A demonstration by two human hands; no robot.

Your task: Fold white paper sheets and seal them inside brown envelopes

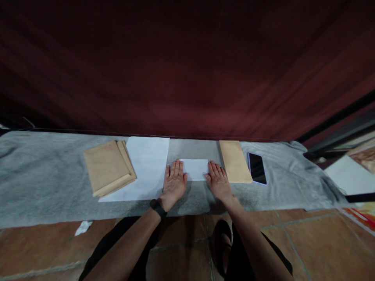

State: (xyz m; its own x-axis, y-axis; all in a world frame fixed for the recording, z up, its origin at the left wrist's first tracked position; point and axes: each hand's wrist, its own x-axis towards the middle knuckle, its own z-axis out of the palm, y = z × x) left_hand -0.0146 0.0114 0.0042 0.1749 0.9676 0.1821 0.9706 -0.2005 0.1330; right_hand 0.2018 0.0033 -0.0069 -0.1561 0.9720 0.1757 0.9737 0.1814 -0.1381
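A small white rectangle of paper [195,170], perhaps folded, lies flat on the grey cloth [199,203] in front of me. My left hand [175,182] rests flat at its left end, fingers stretched out. At the opposite end my right hand [218,180] lies flat too, its fingers extended and the thumb by the paper's edge. Left of my left hand are large white sheets of paper [148,168]. Brown envelopes [109,166] overlap those sheets. Just beyond my right hand sits another brown envelope [236,162].
A phone [257,168] with a dark screen lies right of the single envelope. Dark red fabric [187,78] hangs along the back edge. A white panel [350,175] stands at the far right. A crumpled white scrap [83,228] is on the tiled floor [181,249].
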